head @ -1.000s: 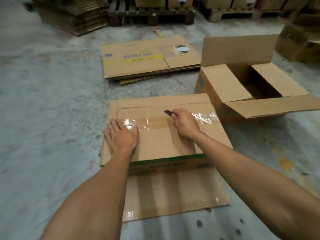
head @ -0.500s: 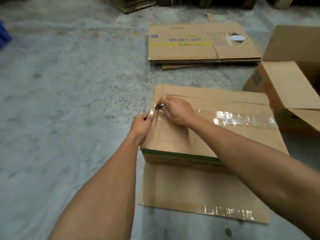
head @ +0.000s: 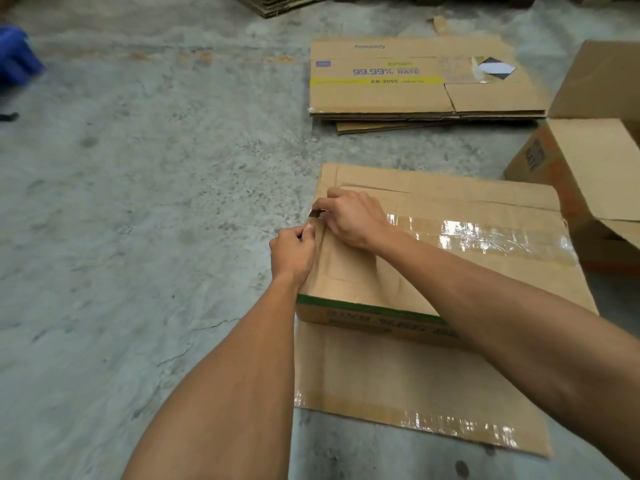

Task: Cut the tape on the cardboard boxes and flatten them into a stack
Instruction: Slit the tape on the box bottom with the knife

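A taped cardboard box (head: 467, 282) lies on the concrete floor, a strip of clear shiny tape (head: 485, 237) running across its top. My right hand (head: 349, 216) grips a small dark blade (head: 316, 213) at the tape's left end, on the box's left edge. My left hand (head: 292, 252) pinches that same left edge just below the blade. A loose flap (head: 398, 386) of the box spreads flat toward me, with tape along its near edge. Flattened boxes form a low stack (head: 422, 88) further back.
An open brown box (head: 585, 168) stands at the right, close to the taped box's far right corner. A blue object (head: 17, 60) sits at the far left. More flattened cardboard (head: 277, 3) lies at the top. Bare concrete floor (head: 138, 202) spreads to the left.
My right hand carried the blade leftward along the tape to the box's left edge. My left hand left the box top and now pinches the left edge. The view shifted left.
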